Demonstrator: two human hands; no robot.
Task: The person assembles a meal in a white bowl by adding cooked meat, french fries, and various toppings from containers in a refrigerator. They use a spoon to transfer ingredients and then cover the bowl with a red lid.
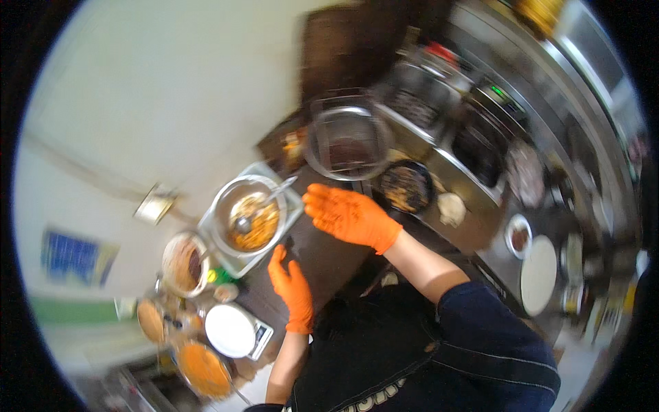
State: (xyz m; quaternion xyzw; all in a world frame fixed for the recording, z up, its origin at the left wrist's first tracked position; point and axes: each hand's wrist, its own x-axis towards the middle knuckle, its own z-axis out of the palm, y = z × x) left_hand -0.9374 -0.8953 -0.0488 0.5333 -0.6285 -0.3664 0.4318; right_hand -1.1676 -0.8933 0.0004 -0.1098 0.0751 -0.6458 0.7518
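Observation:
My right hand (352,216), in an orange glove, is held flat over the dark counter (322,262), its fingers extended and holding nothing. Dark specks or smears mark the glove. My left hand (292,293), gloved in orange too, is lower and nearer my body, thumb and fingers apart with nothing between them. Just beyond both hands, a metal bowl (219,219) stands on a pale square tray or board (242,270). Orange-yellow shredded food (262,226) lies in the bowl with a metal ladle (275,193) leaning in it.
Left of the hands are a tub of brown paste (177,268), a white round container (230,329) on a digital scale (263,337) and a bowl of orange sauce (203,368). A large clear round container (350,149) and a black pan (406,185) stand beyond, near fryer wells (476,144).

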